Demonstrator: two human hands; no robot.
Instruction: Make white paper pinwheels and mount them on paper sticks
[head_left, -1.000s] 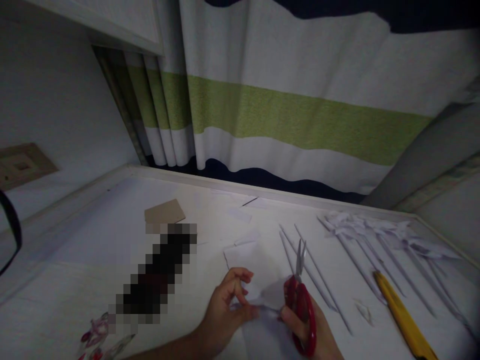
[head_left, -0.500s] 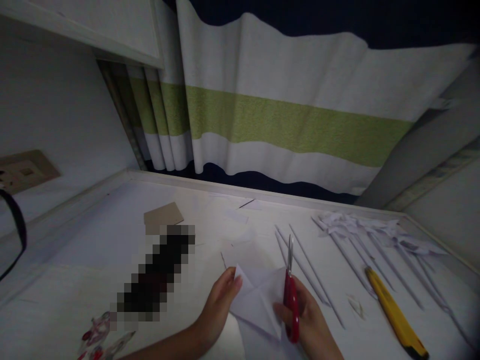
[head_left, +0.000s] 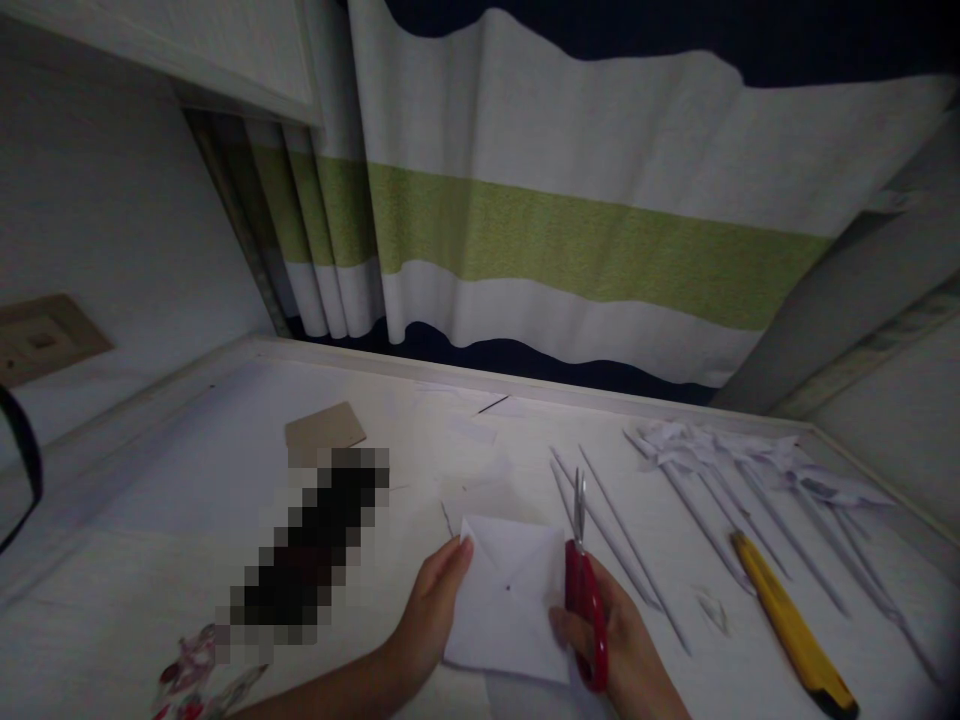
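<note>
White paper square (head_left: 504, 622), held
Left hand (head_left: 429, 618) pinches left edge; right hand (head_left: 626, 635) grips right edge, plus red scissors (head_left: 576, 568).

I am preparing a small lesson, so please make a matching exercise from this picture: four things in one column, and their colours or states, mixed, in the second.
1. scissors
2. paper square
3. cutter
4. cardboard piece

A. yellow, dark at the near end
B. brown, lying flat
C. red-handled, in the right hand
D. white, with a dark dot

Pairs: 1-C, 2-D, 3-A, 4-B
</note>
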